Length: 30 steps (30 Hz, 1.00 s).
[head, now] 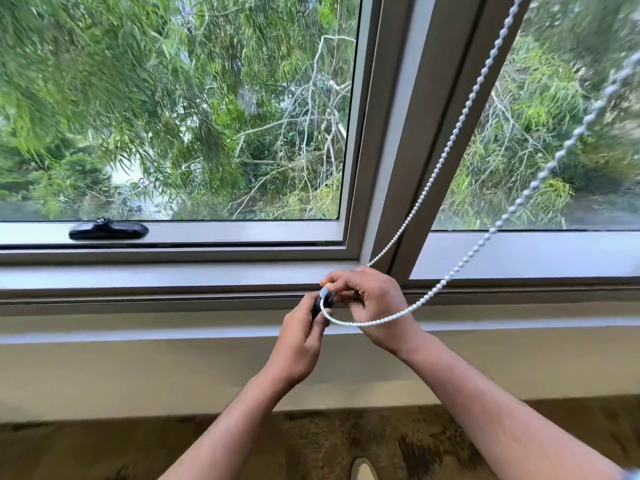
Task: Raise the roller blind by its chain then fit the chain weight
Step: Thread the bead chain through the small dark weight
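Your left hand [298, 344] pinches the small, rigid chain weight [317, 306]; your right hand [374, 303], at its 3 o'clock, pinches the limp, slippery bead chain [460, 126]; grip between beads.

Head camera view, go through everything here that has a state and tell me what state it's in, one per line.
Roller blind: raised out of view, glass uncovered.
Bead chain: slack, bottom loop held at the weight.
Chain weight: in hand, being fitted.
Left hand: gripping the weight.
Right hand: pinching the chain.
Window latch: lying flat along the sash.
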Motion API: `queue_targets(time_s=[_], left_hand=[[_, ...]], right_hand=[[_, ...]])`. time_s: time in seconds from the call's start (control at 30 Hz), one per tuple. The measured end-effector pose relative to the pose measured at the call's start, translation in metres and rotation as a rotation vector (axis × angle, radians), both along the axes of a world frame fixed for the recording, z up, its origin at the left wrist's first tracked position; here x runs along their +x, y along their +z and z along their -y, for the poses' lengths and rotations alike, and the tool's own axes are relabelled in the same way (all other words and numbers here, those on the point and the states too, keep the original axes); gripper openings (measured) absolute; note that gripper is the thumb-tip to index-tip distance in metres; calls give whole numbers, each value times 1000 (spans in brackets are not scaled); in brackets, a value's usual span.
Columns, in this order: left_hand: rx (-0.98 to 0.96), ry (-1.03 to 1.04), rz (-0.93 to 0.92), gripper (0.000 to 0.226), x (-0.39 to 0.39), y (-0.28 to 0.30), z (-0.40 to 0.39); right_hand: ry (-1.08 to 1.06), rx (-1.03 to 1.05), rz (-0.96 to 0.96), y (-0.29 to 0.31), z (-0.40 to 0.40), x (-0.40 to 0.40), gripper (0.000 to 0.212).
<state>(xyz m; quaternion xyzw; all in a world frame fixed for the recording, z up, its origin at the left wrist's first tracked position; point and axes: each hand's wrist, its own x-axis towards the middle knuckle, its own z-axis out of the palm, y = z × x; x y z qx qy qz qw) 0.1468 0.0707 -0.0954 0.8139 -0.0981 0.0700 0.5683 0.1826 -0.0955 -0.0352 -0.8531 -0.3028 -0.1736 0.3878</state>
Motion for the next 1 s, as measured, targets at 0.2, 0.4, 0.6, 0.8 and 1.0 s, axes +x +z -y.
queue_targets(time_s=[0.2,0.4,0.6,0.8,1.0], left_hand=[[33,45,49,25,2,4,0],[85,43,99,24,1,7,0],[65,-9,81,22,1,5,0],[-25,-36,46,28,1,8,3],[-67,-61,11,25,1,10,4]], right_hand=[[-39,-10,20,2,2,0,33],[-38,22,-31,0,7,1,35],[70,81,-91,1,11,3,44],[120,69,-49,8,15,8,45],[134,17,-56,16,19,9,45]])
